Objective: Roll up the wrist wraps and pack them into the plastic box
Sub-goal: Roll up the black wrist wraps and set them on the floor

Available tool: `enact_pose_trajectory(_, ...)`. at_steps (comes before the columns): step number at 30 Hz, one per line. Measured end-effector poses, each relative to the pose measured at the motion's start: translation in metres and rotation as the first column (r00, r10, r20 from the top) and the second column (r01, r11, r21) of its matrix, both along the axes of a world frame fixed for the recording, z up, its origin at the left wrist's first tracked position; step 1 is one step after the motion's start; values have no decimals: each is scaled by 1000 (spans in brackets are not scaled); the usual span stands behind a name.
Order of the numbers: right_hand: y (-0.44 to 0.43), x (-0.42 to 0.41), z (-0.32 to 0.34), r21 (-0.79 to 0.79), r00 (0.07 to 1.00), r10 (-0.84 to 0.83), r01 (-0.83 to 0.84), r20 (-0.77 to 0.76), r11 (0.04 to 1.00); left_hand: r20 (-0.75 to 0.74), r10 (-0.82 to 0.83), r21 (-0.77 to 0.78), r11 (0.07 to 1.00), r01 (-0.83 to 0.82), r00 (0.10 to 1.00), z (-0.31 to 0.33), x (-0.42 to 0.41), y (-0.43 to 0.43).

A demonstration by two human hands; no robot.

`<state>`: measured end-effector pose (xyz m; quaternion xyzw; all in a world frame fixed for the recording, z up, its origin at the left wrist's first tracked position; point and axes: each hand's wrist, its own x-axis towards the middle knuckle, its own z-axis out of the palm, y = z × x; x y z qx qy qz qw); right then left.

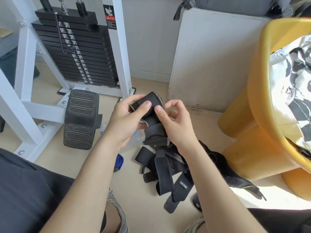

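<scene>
Held up at centre: a half-rolled black wrist wrap point(152, 100), its loose tail hanging toward 6 o'clock. Gripped by the left hand point(127, 120), fingers curled round the roll, thumb on top. Pinched also by the right hand point(176, 126), thumb pressed on the roll's edge, fingers bent behind. On the floor at 6 o'clock, mostly hidden under the left hand: a clear plastic box point(137, 140). At 5 o'clock, a heap of unrolled black wraps point(163, 167). At 7 o'clock, a blue roll point(119, 161). At 10 o'clock, a weight stack point(75, 52).
</scene>
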<state>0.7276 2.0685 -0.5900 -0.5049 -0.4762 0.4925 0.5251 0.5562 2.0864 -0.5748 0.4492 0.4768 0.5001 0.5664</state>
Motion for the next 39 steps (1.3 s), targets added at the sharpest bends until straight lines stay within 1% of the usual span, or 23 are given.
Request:
enact_pose_trajectory(2, 0, 1, -1, 7, 998, 44, -45, 38, 999, 10, 101, 22, 995, -102, 995, -2, 2, 1)
enact_pose_trajectory(4, -1, 2, -2, 1, 995, 82, -83, 59, 997, 0, 153, 52, 987, -153, 988, -3, 1, 3)
enact_pose_trajectory(7, -1, 1, -2, 25, 975, 147, -154, 167, 988, 1, 157, 85, 984, -157, 988, -1, -2, 3)
enact_pose_trajectory(10, -3, 2, 1, 32, 956, 257, -264, 142, 964, 40, 181, 95, 978, -184, 983, 0, -4, 4)
enact_pose_trajectory(11, -4, 3, 1, 49, 943, 285, -297, 172, 954, 54, 192, 94, 976, -197, 980, -1, -4, 5)
enact_pose_trajectory(12, -4, 4, 1, 56, 923, 299, -321, 243, 945, 58, 211, 94, 972, -216, 976, -1, -4, 6)
enact_pose_trajectory(14, -4, 5, 4, 4, 836, 353, -391, 419, 920, 32, 273, 107, 955, -275, 961, -2, -5, 6)
enact_pose_trajectory(16, -5, 8, 6, -134, 686, 495, -508, 533, 851, -16, 332, 136, 935, -327, 943, -2, -7, 6)
enact_pose_trajectory(17, -6, 10, 6, -209, 607, 569, -560, 555, 802, -37, 346, 152, 929, -337, 938, -3, -9, 5)
enact_pose_trajectory(18, -9, 11, 7, -264, 562, 631, -598, 535, 757, -52, 339, 165, 931, -327, 939, -3, -11, 6)
enact_pose_trajectory(19, -11, 10, 7, -289, 564, 667, -616, 487, 733, -62, 308, 173, 940, -293, 950, -3, -15, 6)
enact_pose_trajectory(20, -13, 8, 7, -282, 622, 656, -598, 427, 750, -69, 257, 178, 954, -242, 964, -2, -18, 7)
enact_pose_trajectory(22, -14, 2, 6, -208, 821, 518, -477, 241, 854, -59, 164, 190, 970, -150, 985, -1, -23, 7)
enact_pose_trajectory(23, -13, -1, 6, -165, 895, 427, -405, 130, 899, -48, 142, 197, 972, -130, 989, -1, -23, 7)
enact_pose_trajectory(24, -12, -4, 7, -148, 936, 351, -343, 30, 928, -55, 137, 214, 969, -122, 989, -1, -23, 7)
enact_pose_trajectory(25, -10, -7, 7, -151, 954, 298, -301, -47, 942, -82, 144, 243, 962, -120, 986, -1, -22, 7)
enact_pose_trajectory(27, -8, -9, 8, -166, 963, 240, -258, -121, 952, -150, 135, 306, 948, -84, 979, -4, -21, 7)
enact_pose_trajectory(30, -7, -4, 12, -167, 952, 220, -258, -214, 952, -202, 103, 330, 943, -31, 974, -6, -23, 6)
enact_pose_trajectory(31, -6, -1, 13, -157, 947, 231, -268, -222, 950, -220, 103, 325, 945, -27, 970, -7, -24, 7)
enact_pose_trajectory(33, -3, 3, 13, -126, 950, 265, -287, -167, 949, -224, 80, 268, 963, -17, 971, -6, -25, 7)
enact_pose_trajectory(36, -2, 5, 12, -97, 957, 258, -272, -131, 957, -121, -88, 124, 987, 102, 989, -7, -25, 7)
enact_pose_trajectory(37, -2, 5, 12, -103, 958, 243, -260, -152, 960, -137, -127, 129, 981, 145, 982, -7, -24, 5)
enact_pose_trajectory(39, -1, 6, 13, -128, 956, 216, -244, -200, 961, -265, -148, 190, 961, 202, 953, -9, -20, 1)
